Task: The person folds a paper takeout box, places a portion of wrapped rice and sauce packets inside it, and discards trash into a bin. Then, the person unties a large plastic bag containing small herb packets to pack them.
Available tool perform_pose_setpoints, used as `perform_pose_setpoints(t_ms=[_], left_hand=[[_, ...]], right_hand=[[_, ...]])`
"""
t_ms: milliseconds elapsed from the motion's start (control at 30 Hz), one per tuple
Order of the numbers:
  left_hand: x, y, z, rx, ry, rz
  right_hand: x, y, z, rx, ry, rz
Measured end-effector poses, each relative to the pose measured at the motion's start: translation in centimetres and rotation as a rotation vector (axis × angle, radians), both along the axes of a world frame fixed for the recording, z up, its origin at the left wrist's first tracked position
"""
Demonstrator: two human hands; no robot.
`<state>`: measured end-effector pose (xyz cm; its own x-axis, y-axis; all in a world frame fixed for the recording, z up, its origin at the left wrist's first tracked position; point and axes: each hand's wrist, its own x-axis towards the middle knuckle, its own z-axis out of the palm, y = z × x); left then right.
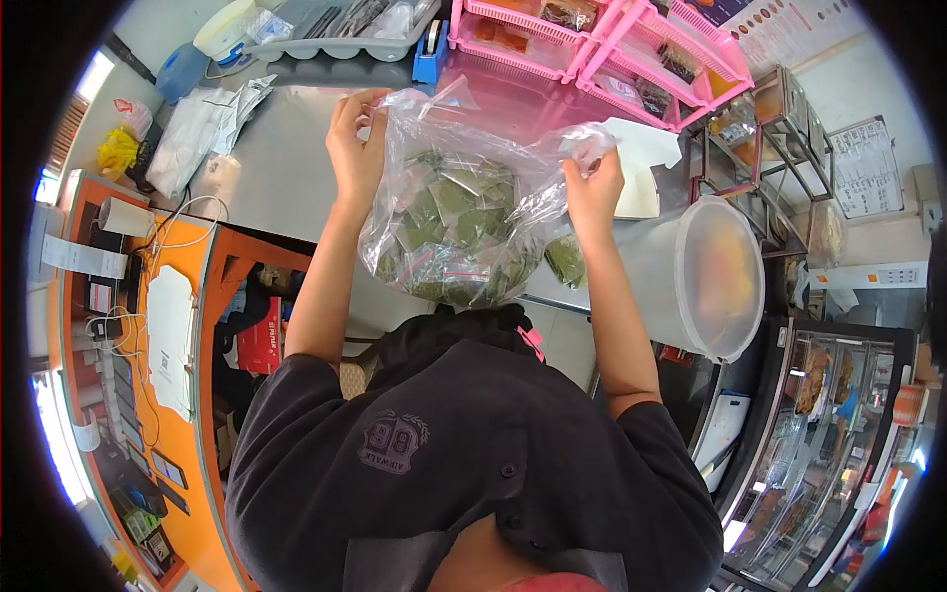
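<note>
A large clear plastic bag point(464, 217) hangs between my two hands, filled with several small packets of flat green leaves. My left hand point(357, 148) is closed on the bag's upper left edge. On the other side, my right hand point(595, 192) pinches the gathered upper right edge. The bag's mouth is at the top, and its lower end is in front of my dark shirt. Just right of the bag, a separate green leaf packet point(565, 259) lies at the edge of the metal table.
Across the metal table point(286, 128) stand pink baskets point(523, 44), a blue tape dispenser point(431, 54) and a grey tray point(345, 39). A lidded translucent tub point(725, 281) is near my right forearm. At left is an orange counter point(187, 296); a glass display case point(809, 444) stands at right.
</note>
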<state>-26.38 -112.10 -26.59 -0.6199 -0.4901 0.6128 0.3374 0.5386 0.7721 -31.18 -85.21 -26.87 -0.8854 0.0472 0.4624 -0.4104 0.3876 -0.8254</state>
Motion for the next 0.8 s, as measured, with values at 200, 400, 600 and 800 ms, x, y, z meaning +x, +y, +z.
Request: perform_pose_setpoints(t_ms=[200,400,600,800], left_hand=[[0.6,-1.0,-0.3,0.269,-0.045,-0.166],[1.6,0.0,1.1,0.071,-0.192,-0.08],[1.6,0.6,2.8,-0.305,-0.446,-0.058],[1.4,-2.6,3.3,-0.497,-0.809,-0.316]], right_hand=[[-1.1,1.7,1.2,-0.274,-0.278,0.212],[-0.4,6.5,1.5,-0.027,-0.575,0.345],[3.0,10.1,-12.2,0.859,-0.711,-0.021],[2.7,9.9,-12.8,0.904,-0.807,-0.116]])
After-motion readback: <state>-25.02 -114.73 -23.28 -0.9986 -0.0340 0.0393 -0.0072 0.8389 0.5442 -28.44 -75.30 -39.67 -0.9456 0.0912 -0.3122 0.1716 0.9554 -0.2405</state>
